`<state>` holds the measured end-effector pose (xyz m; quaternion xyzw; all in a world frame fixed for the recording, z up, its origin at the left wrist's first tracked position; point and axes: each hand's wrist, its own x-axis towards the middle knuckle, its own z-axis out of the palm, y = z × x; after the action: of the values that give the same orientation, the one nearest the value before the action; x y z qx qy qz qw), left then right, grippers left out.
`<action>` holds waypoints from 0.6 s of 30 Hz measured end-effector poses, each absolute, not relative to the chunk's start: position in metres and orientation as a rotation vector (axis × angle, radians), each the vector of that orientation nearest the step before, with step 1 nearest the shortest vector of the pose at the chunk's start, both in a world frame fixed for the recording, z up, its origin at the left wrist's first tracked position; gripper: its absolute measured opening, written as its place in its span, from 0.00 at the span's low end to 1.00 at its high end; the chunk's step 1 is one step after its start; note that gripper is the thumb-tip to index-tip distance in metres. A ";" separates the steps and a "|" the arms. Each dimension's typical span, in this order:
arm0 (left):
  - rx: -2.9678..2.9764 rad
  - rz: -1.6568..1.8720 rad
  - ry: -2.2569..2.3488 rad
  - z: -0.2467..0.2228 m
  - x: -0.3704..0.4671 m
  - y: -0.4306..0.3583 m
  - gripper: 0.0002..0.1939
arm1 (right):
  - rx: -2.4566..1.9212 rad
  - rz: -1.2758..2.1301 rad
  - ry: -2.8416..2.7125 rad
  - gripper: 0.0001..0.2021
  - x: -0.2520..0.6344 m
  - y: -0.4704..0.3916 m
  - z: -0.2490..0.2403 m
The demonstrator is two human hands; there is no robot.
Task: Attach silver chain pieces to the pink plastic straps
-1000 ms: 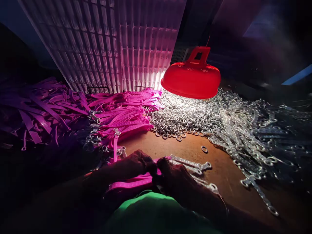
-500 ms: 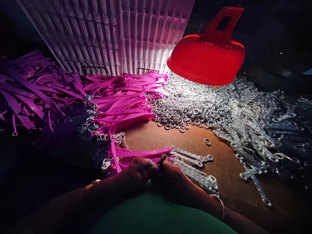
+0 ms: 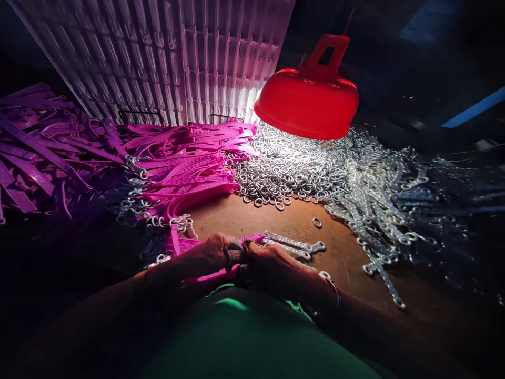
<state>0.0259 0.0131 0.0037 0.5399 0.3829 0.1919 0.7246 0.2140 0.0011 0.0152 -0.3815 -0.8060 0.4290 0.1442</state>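
My left hand (image 3: 219, 251) and my right hand (image 3: 272, 263) meet at the near edge of the brown table (image 3: 284, 218), fingers closed together. Dark wrapping covers some fingertips. From under my left hand a pink strap (image 3: 215, 275) sticks out; the fingers look closed on it, though the grip is in shadow. What my right fingers pinch is too dark to make out. Just beyond the hands lies another pink strap (image 3: 256, 237), beside silvery chain-like strips (image 3: 290, 242) that run off to the right.
Pink straps (image 3: 193, 173) are heaped at the left, some with rings. Behind the table's middle is a pile of metal rings (image 3: 292, 163), with more chain strips (image 3: 371, 216) to its right. A red lamp (image 3: 310, 102) hangs above; a ribbed pale panel (image 3: 221, 58) stands behind.
The view has shifted, so the lamp and piles appear further left. Both hands are drawn up closer to the strap beyond them, and a pink strap now shows below my left hand.
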 end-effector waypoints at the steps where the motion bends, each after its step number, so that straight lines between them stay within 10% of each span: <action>1: 1.323 0.416 0.881 0.003 0.022 0.022 0.15 | -1.128 1.170 -2.369 0.08 0.219 0.005 0.014; 9: 1.904 0.249 1.273 -0.031 0.003 0.041 0.12 | -1.337 0.498 -2.716 0.06 0.248 0.030 -0.015; 18: 2.333 -0.112 1.522 -0.037 -0.027 0.029 0.19 | -1.275 0.471 -2.828 0.15 0.196 0.023 -0.040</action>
<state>-0.0269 0.0286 -0.0371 0.8238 0.5374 -0.0396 0.1759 0.1960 0.0229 -0.0401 -0.4062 -0.9013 0.1502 0.0021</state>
